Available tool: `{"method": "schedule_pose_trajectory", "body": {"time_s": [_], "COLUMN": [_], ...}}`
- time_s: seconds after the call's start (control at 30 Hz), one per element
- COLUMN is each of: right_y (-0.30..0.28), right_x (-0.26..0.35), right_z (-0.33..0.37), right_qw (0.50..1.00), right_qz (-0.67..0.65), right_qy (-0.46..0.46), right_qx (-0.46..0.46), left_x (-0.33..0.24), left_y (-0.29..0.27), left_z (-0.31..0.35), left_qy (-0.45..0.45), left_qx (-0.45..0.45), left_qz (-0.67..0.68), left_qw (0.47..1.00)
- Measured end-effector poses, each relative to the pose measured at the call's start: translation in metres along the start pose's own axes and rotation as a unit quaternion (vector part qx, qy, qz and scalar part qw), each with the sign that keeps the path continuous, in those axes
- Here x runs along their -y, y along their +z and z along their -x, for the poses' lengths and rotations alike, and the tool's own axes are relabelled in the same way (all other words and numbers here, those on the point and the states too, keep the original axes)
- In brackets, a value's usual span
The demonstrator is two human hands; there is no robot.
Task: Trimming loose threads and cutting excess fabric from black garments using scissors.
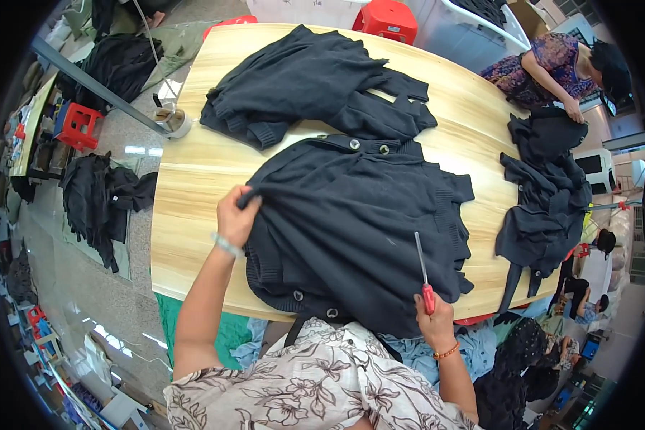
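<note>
So there's a charcoal-black knit garment with ribbed bands and round buttons spread across the near half of a pale wood-grain bench, its lower end reaching the edge right by the wearer's white shirt with brown floral print. The left hand, with a pale bracelet at the wrist, has its grip closed on a bunch of the fabric at the garment's left side, and long folds fan out from there across the knit. The right hand has its grip wrapped around a slim tool with a red handle and thin straight metal shaft, shaft pointing away from the body over the right part of the garment (can't tell whether the tip touches the cloth, sorry). Just past all that, a second black knit garment with ribbed cuffs lies heaped on the far half of the bench. Over on the right, a crumpled stretch of black clothing runs along the side, with a co-worker's hand on its far end. Beyond the far edge there's a bright red plastic stool near a big translucent plastic bin with dark stuff inside.
</note>
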State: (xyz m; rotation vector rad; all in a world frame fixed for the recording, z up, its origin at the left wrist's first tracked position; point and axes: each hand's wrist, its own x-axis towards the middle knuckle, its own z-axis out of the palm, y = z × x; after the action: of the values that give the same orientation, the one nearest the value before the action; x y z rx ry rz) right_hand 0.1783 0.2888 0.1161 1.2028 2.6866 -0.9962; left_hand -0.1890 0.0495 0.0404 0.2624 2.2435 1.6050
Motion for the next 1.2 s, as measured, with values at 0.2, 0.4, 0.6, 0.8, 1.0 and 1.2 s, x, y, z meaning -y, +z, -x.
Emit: {"method": "schedule_pose_trajectory", "body": {"time_s": [0.2,0.4,0.6,0.8,1.0,1.2], "right_y": [-0.004,-0.002,0.004,0.021,0.012,0.007], "right_x": [0.022,0.024,0.037,0.045,0.023,0.011], "right_z": [0.003,0.011,-0.002,-0.014,-0.008,0.002], "right_qw": [0.993,0.968,0.928,0.896,0.904,0.912], "right_qz": [-0.002,-0.046,0.033,0.064,0.065,0.057], "right_qy": [-0.102,-0.137,-0.169,-0.240,-0.217,-0.215], "right_qx": [0.055,0.204,0.331,0.369,0.362,0.345], "left_x": [0.144,0.130,0.014,-0.002,0.034,0.040], "left_y": [0.009,0.012,0.010,0.020,0.042,0.035], "left_z": [-0.065,-0.062,-0.033,-0.010,0.024,0.011], "left_qy": [-0.166,-0.155,0.012,-0.024,0.067,0.035], "left_qx": [-0.053,-0.069,0.041,0.165,0.151,0.124], "left_qz": [-0.246,-0.035,0.104,-0.034,-0.313,-0.375], "left_qw": [0.954,0.985,0.994,0.985,0.935,0.918]}}
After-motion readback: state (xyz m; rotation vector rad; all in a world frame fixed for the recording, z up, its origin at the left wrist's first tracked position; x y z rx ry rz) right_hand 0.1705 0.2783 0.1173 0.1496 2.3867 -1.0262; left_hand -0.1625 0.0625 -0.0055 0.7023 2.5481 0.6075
